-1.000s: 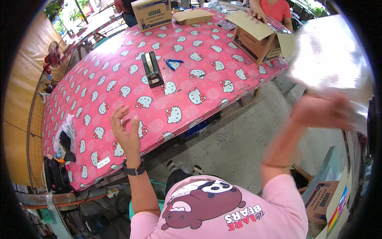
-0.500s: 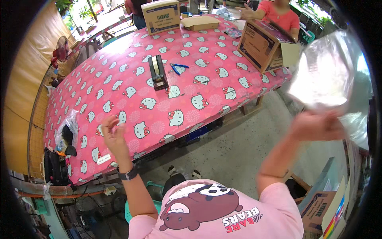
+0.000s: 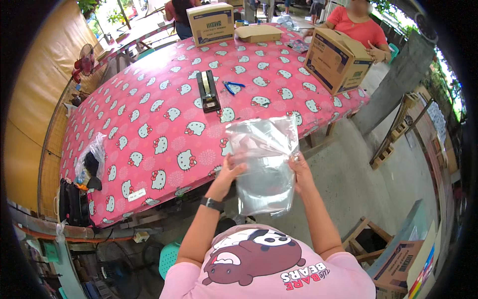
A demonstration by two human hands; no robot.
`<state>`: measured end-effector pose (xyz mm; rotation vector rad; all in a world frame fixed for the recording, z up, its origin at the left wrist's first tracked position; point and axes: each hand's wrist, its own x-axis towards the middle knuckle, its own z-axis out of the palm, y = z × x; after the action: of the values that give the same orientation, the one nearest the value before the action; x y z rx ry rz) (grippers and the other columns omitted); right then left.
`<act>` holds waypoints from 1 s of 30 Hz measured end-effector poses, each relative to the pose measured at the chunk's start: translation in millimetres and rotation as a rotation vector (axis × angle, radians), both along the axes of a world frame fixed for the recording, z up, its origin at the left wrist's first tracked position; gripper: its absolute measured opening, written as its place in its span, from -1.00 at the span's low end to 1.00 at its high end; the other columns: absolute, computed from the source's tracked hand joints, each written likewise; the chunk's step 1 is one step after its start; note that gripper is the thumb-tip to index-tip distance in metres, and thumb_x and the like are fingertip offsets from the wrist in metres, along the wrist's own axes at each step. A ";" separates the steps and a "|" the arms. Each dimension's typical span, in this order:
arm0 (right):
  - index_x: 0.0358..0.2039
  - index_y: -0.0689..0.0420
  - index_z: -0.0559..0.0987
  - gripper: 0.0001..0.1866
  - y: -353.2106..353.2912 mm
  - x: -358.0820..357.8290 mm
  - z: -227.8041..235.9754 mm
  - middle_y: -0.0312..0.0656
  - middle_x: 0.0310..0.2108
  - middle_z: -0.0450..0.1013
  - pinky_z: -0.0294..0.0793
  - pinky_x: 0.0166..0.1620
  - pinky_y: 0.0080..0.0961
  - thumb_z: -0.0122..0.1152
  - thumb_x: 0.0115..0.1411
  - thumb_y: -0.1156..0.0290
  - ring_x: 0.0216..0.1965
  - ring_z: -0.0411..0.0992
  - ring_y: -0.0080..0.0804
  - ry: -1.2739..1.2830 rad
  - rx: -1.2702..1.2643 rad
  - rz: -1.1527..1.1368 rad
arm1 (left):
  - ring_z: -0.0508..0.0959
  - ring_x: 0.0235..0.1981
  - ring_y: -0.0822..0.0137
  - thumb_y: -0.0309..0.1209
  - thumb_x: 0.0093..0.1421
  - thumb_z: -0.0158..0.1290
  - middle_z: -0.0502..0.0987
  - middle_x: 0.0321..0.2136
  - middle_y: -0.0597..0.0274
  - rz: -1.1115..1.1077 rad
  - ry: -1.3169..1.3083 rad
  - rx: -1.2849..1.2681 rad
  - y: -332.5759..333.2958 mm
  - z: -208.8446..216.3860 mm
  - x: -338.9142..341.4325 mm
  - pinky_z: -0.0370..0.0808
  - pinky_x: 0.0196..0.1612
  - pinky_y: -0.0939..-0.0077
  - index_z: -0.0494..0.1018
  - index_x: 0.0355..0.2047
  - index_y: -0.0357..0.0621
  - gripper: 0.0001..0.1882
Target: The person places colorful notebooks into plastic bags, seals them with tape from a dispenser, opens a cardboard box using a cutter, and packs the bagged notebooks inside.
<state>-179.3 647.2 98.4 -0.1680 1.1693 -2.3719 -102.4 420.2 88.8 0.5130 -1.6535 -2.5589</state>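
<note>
In front of my chest, past the near edge of the table, I hold a flat bundle of clear plastic bags [image 3: 266,182]. My right hand [image 3: 300,173] grips its right edge, where creases gather under the fingers. At the left edge, my left hand [image 3: 227,175] has its thumb over the plastic and its fingers bent around the side. The bundle's upper part overlaps the pink patterned tablecloth [image 3: 164,127] from my viewpoint. Farther off on the table lie a black tape dispenser [image 3: 208,92] and blue-handled cutting pliers [image 3: 233,87].
A closed cardboard box [image 3: 331,62] stands at the table's far right, near a person in a coral shirt [image 3: 356,25]. Another box [image 3: 211,25] and a flat carton [image 3: 259,34] are at the back. A plastic bag with dark contents [image 3: 90,162] lies at the left.
My right hand has brought the plastic bags from the far right to in front of me. My left hand has moved right to meet them. The far right box's flaps are now folded down.
</note>
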 end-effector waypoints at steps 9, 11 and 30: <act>0.04 0.13 0.26 -0.59 -9.3 32.0 -10.4 -0.24 -0.16 0.39 0.40 -0.17 -0.52 0.02 0.19 0.37 -0.20 0.38 -0.52 -0.058 0.114 0.046 | 0.46 -0.45 0.55 -0.46 0.10 0.04 0.49 -0.44 0.33 -0.201 0.095 0.008 -33.5 13.1 6.9 0.37 -0.38 0.67 0.40 -0.28 -0.21 -0.83; 0.05 0.13 0.28 -0.59 -7.8 24.7 -5.0 -0.24 -0.17 0.39 0.37 -0.16 -0.53 0.01 0.19 0.36 -0.19 0.35 -0.55 0.139 0.237 0.039 | 0.45 -0.48 0.58 -0.48 0.11 0.04 0.49 -0.46 0.35 -0.221 0.112 0.074 -46.3 14.8 12.6 0.37 -0.42 0.72 0.40 -0.26 -0.21 -0.83; -0.28 0.26 0.50 -0.75 -104.6 -8.4 100.8 -0.10 -0.31 0.47 0.34 -0.16 -0.41 0.00 -0.03 0.60 -0.24 0.40 -0.27 1.039 0.979 -0.107 | 0.50 -0.28 0.31 -0.27 0.22 -0.13 0.47 -0.21 0.17 -0.031 -0.035 0.606 -86.7 -85.4 144.3 0.46 -0.24 0.43 0.28 -0.01 -0.14 -0.64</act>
<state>-187.7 542.6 199.3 -1.0594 2.6721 -1.4323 41.9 333.5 3.4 0.5575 -0.8629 -3.0671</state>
